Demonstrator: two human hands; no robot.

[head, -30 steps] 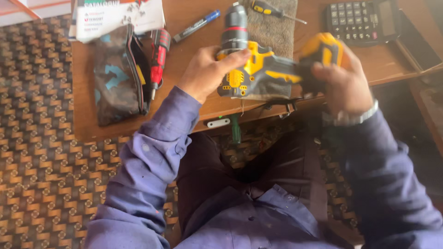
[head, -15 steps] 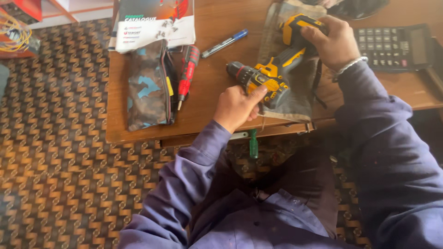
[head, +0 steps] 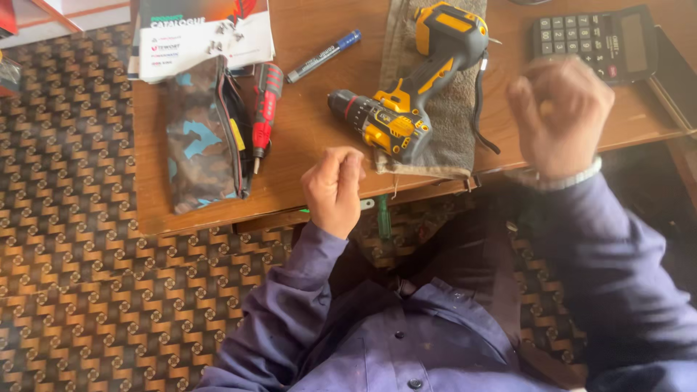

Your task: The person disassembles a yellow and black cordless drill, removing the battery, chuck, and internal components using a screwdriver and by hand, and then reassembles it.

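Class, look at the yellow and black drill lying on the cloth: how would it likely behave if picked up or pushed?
The drill is probably heavy for its size, given its bulky body and thick base. Lying on its side on the cloth, it seems unlikely to roll. Pushed, it may drag the loose cloth, which lies at the table edge.

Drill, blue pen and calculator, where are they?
Drill (head: 406,109), head view: on its yellow-and-black body.
Blue pen (head: 323,54), head view: on its barrel.
Calculator (head: 592,36), head view: on its keys.
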